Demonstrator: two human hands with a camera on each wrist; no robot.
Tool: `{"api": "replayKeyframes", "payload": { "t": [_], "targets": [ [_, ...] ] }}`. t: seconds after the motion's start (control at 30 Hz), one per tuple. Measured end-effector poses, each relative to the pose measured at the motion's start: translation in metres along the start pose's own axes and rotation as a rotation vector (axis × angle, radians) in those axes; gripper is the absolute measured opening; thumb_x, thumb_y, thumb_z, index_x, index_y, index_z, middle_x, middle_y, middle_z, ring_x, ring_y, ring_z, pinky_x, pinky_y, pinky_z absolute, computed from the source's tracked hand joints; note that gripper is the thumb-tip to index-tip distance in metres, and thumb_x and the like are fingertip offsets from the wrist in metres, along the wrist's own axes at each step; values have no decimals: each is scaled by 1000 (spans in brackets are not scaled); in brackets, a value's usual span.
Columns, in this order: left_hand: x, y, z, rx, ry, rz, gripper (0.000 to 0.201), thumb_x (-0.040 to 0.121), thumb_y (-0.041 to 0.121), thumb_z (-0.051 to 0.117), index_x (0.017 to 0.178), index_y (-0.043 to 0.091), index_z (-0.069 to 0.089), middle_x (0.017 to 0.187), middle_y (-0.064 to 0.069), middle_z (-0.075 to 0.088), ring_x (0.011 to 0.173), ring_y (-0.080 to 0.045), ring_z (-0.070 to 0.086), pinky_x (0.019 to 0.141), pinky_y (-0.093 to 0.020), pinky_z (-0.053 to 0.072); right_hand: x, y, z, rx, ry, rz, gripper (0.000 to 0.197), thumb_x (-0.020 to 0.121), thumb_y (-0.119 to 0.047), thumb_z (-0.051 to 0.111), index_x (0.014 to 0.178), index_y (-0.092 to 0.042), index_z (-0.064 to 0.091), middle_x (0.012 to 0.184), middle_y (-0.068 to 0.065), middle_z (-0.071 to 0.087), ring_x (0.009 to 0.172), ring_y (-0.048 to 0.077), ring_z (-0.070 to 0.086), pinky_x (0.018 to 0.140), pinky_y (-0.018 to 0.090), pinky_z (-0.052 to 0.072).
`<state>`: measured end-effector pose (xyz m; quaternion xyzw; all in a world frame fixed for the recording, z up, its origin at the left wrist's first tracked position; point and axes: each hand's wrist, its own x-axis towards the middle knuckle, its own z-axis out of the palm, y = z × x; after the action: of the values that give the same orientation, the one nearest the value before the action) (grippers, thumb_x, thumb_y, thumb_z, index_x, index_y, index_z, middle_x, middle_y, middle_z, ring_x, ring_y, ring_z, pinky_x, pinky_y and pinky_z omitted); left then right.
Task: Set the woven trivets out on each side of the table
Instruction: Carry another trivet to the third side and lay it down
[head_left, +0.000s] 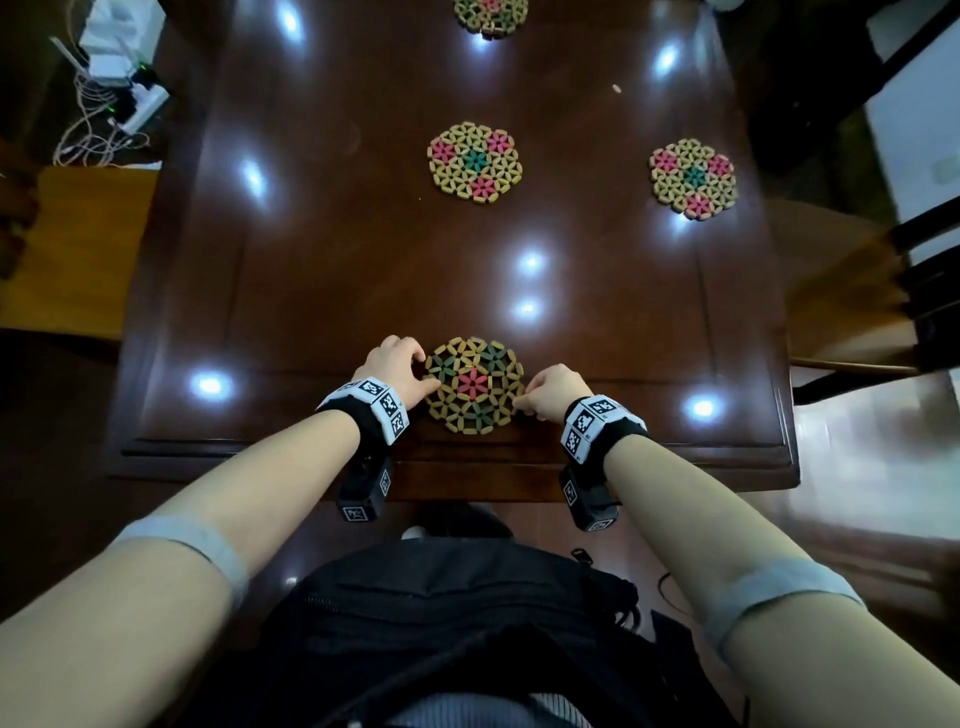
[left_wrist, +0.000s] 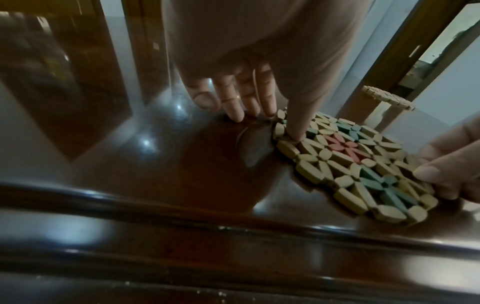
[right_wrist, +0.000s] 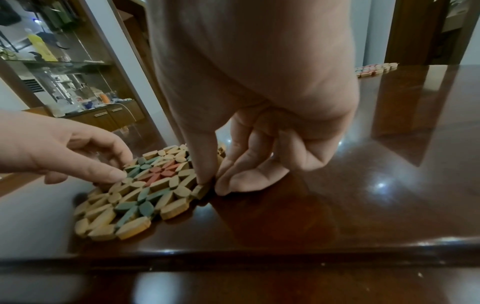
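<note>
Left hand (head_left: 397, 366) and right hand (head_left: 553, 389) each pinch opposite edges of the near trivet (head_left: 472, 384), which lies flat between them at the table's (head_left: 311, 260) near edge. Centre trivet (head_left: 474, 161) lies well ahead, equally reachable; left side bare.

Four trivets lie on one table (head_left: 322, 249): one at the near edge (head_left: 472, 385), one in the middle (head_left: 475, 162), one on the right (head_left: 693, 177), one at the far edge (head_left: 490, 16). Two hands, left (head_left: 390, 370) and right (head_left: 555, 391). Two wristbands, left (head_left: 370, 405) and right (head_left: 597, 422).
</note>
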<state>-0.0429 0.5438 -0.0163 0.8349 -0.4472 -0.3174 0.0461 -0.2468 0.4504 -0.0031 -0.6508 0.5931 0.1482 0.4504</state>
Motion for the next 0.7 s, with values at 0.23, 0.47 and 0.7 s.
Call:
{"api": "replayKeyframes", "payload": {
  "t": [0.23, 0.47, 0.7],
  "targets": [
    [-9, -4, -1, 131, -16, 36, 41, 81, 48, 65, 112, 23, 55, 122, -3, 53, 117, -27, 43, 88, -41, 42, -6, 2, 5, -61, 20, -5, 23, 75, -30, 78, 80, -22, 57, 95, 5, 69, 90, 24, 67, 84, 38, 57],
    [-15, -3, 4, 134, 12, 39, 42, 84, 47, 61, 117, 22, 52, 127, -4, 50, 121, -28, 40, 94, -41, 39, -9, 6, 13, -94, 54, -14, 20, 81, -33, 72, 89, -20, 60, 98, 4, 65, 91, 22, 61, 76, 32, 48],
    [-14, -3, 4, 119, 9, 30, 40, 85, 45, 62, 116, 22, 52, 126, -5, 50, 120, -28, 41, 92, -40, 38, -11, 9, 17, -79, 70, -13, 17, 83, -34, 69, 90, -20, 61, 94, 2, 64, 89, 21, 61, 75, 31, 48]
  ]
}}
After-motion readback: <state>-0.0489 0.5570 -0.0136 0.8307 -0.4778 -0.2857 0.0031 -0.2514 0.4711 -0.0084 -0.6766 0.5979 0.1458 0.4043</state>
